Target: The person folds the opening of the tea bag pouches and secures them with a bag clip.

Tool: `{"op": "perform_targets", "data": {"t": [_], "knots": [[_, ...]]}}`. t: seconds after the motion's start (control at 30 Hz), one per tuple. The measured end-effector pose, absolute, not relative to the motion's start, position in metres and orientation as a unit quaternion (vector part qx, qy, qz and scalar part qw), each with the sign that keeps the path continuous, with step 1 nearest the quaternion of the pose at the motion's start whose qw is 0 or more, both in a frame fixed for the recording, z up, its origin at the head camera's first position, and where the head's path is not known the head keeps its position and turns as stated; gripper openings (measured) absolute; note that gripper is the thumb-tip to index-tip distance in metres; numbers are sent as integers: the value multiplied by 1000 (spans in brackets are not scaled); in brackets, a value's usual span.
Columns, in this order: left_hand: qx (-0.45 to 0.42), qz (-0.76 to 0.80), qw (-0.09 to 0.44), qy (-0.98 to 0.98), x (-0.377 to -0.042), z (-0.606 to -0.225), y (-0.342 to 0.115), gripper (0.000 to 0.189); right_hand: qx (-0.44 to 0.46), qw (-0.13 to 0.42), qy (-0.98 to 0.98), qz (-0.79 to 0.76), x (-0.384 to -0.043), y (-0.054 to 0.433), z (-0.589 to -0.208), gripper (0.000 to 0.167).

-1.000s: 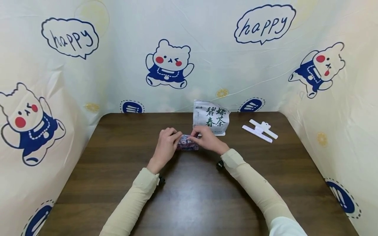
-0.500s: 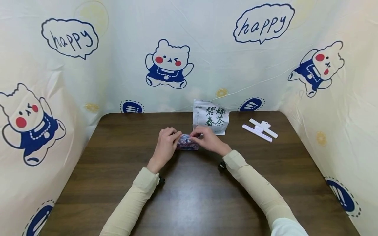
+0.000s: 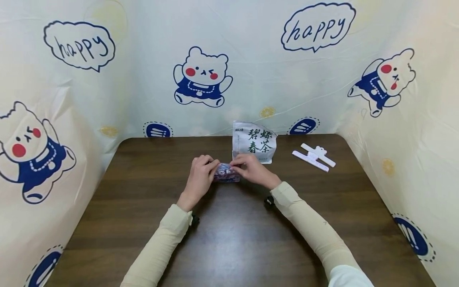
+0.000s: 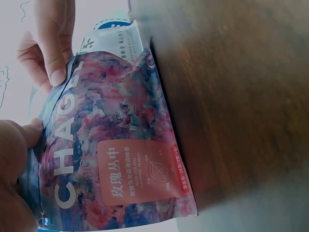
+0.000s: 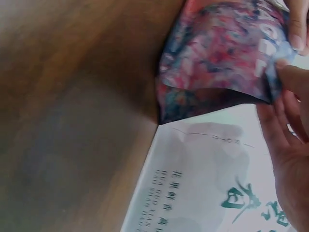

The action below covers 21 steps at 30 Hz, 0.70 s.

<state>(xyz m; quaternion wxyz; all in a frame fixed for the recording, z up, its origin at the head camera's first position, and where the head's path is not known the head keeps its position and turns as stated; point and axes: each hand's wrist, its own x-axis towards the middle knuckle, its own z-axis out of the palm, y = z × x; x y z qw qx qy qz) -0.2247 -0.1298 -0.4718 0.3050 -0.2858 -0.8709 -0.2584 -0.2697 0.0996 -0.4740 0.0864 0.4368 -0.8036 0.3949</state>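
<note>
A tea pouch [image 4: 111,116] with a pink-and-blue painted pattern and white "CHAGEE"-style lettering stands upright on the table. In the head view it shows small between both hands [image 3: 226,174]. My left hand [image 3: 200,175] pinches one top corner between thumb and fingers. At the opposite top corner, my right hand [image 3: 254,170] pinches the edge the same way. The right wrist view shows the right thumb and fingers [image 5: 289,82] on either side of the pouch's upper edge. Whether the pouch's mouth is sealed cannot be told.
A white tea pouch [image 3: 256,139] with green characters stands just behind the right hand. Two white sealing clips [image 3: 315,156] lie farther right on the brown wooden table [image 3: 229,239]. A printed cloth [image 3: 143,79] hangs round the back and sides.
The right hand has shifted slightly right along the painted pouch's top edge. The left hand keeps its pinch in place. The head view has turned a little.
</note>
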Motion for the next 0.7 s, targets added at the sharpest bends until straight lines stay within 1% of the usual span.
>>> {"op": "perform_targets", "data": {"t": [0.13, 0.27, 0.37, 0.57, 0.7], "knots": [[-284, -256, 297, -875, -222, -472, -132, 11, 442, 68, -809, 380, -267, 99, -468, 18], [-283, -257, 293, -876, -221, -471, -132, 11, 452, 63, -814, 360, -266, 100, -467, 24], [-283, -258, 294, -876, -221, -471, -131, 10, 454, 64, -816, 351, -266, 101, -469, 25], [-286, -261, 298, -872, -222, -471, -130, 10, 451, 78, -814, 358, -267, 104, -470, 22], [-281, -265, 299, -873, -222, -471, -130, 9, 435, 77, -818, 369, -267, 105, -472, 17]]}}
